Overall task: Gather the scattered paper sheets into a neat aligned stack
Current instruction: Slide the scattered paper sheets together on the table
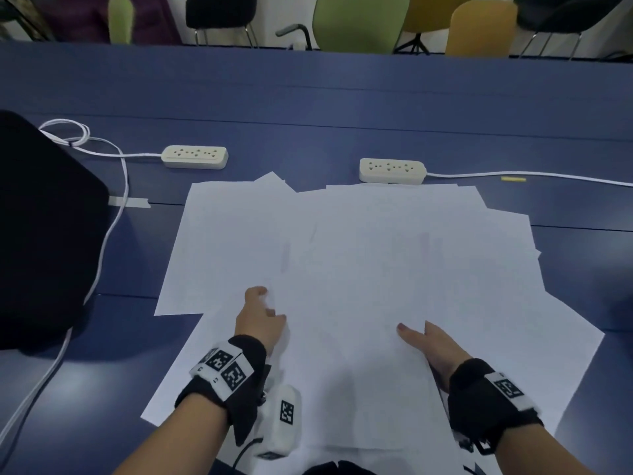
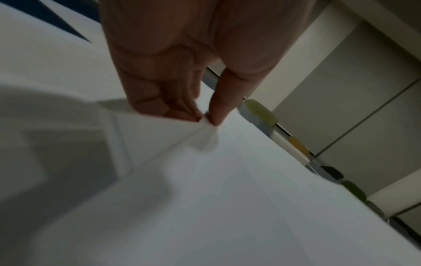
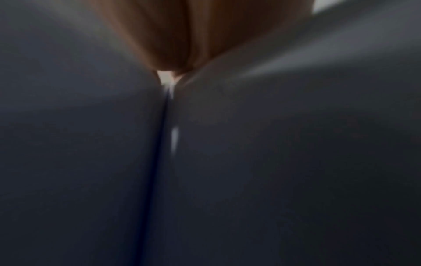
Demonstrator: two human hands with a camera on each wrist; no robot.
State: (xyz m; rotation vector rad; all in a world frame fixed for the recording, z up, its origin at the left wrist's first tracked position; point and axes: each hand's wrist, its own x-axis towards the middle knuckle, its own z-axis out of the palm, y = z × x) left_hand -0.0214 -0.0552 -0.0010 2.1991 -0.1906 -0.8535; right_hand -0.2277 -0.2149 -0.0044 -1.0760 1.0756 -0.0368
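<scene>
Left hand (image 2: 173, 59) grip on paper sheets (image 1: 376, 252)

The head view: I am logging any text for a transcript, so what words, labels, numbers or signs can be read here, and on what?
No readable words or numbers.
White paper sheets: only faint grey streaks, too blurred to read.
Black wristbands: square black-and-white coded markers, patterns, not text; tiny marks beside them are too small to read.
Two cream power strips: sockets only, no legible label.
Both wrist views: blurred, no text.
</scene>
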